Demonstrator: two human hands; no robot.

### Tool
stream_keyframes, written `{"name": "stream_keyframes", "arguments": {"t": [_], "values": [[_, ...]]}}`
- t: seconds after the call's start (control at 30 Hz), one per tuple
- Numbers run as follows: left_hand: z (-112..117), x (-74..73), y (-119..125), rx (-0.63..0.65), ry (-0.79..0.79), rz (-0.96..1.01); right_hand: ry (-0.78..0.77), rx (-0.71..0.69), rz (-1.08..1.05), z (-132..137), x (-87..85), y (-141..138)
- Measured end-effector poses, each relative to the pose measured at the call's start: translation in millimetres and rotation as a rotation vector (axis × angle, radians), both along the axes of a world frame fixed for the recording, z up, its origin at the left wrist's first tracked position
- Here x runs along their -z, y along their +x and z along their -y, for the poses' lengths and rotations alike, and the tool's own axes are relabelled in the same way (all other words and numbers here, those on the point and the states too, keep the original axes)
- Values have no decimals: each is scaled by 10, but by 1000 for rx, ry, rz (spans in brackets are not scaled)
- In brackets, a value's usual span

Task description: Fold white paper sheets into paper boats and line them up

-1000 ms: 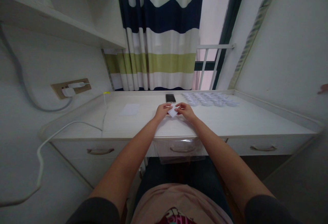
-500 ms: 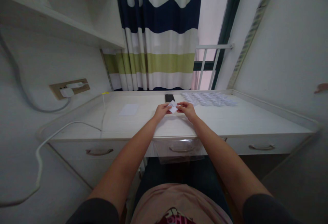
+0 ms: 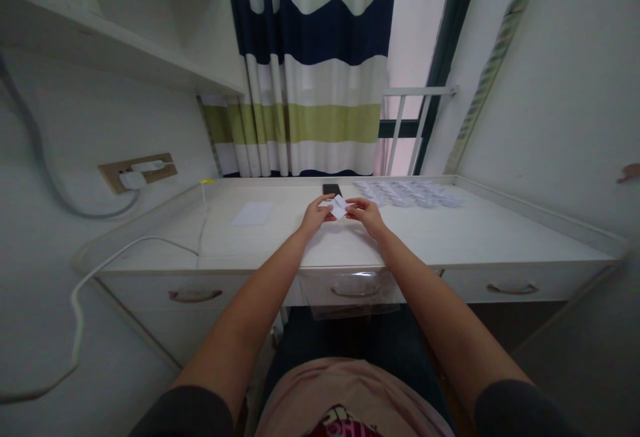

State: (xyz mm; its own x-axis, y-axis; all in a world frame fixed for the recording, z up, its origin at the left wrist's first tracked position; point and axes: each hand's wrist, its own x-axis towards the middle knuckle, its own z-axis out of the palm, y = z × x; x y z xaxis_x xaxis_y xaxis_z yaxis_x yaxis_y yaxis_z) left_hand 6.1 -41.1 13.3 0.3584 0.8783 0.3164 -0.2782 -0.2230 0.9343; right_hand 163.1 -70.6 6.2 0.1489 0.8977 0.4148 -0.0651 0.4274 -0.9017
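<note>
A small folded piece of white paper (image 3: 339, 207) is held just above the white desk (image 3: 450, 237), pinched between both my hands. My left hand (image 3: 315, 215) grips its left edge with thumb and fingers closed on it. My right hand (image 3: 367, 213) pinches its right edge the same way. A black phone (image 3: 330, 189) lies flat right behind the paper, partly hidden by it. Several small folded white paper pieces (image 3: 407, 193) are laid out in rows at the back right of the desk.
A flat white sheet (image 3: 253, 213) lies on the desk to the left. A white cable (image 3: 100, 270) runs from a wall socket (image 3: 137, 171) across the desk's left edge. Striped curtain and window rail stand behind; drawers with handles (image 3: 353, 290) below.
The paper was resting low on the desk a second ago; both hands have lifted it a little and turned it, so it now covers part of the phone.
</note>
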Motion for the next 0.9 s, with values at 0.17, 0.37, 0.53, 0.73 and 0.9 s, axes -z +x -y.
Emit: {"name": "stream_keyframes", "arguments": {"t": [0.17, 0.37, 0.53, 0.73, 0.9], "values": [[22, -19, -5, -17, 1, -4, 3, 52, -9, -24, 12, 18], [29, -24, -5, -31, -12, -6, 4, 61, 11, -58, 31, 40], [8, -16, 7, -23, -46, 2, 22, 77, 18, -56, 28, 27], [-22, 0, 7, -20, -78, 59, 0, 11, 5, -11, 9, 9], [-26, 2, -11, 20, -99, 100, -76, -100, 2, 12, -5, 2]]}}
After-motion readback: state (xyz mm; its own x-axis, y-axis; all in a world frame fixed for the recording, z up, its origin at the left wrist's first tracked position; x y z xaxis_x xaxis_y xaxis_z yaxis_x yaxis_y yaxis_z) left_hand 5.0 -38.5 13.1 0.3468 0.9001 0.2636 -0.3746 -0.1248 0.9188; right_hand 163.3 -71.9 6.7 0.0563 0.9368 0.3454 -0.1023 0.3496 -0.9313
